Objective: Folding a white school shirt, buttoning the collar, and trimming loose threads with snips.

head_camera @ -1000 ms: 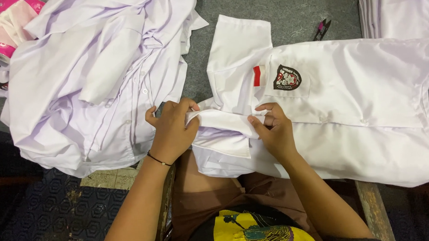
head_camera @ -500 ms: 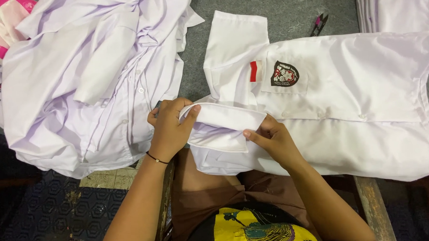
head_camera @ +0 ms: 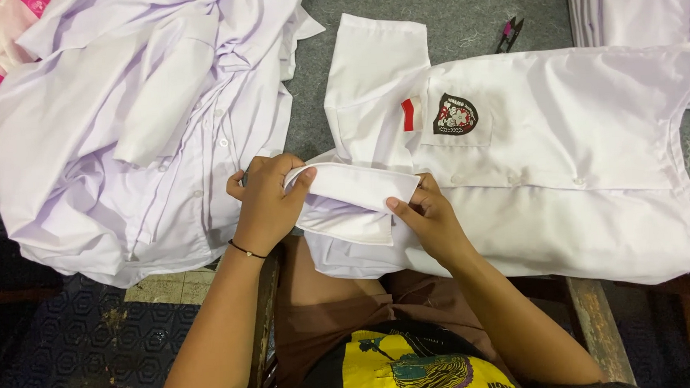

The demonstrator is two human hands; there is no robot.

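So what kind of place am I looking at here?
Probably a garment workshop: both hands hold the collar of a badged white shirt, with a heap of shirts, a folded stack and thread snips around.

We count one white shirt (head_camera: 558, 179) laid flat on the tabletop (head_camera: 461, 18), bearing one crest badge (head_camera: 455, 114) and one small red stripe (head_camera: 409, 114). Beside it we see one heap of white shirts (head_camera: 128, 125), too tangled to count, one folded stack (head_camera: 637, 8) at the far corner, one pair of thread snips (head_camera: 510, 34) and two hands: left hand (head_camera: 265, 204), right hand (head_camera: 430, 218).
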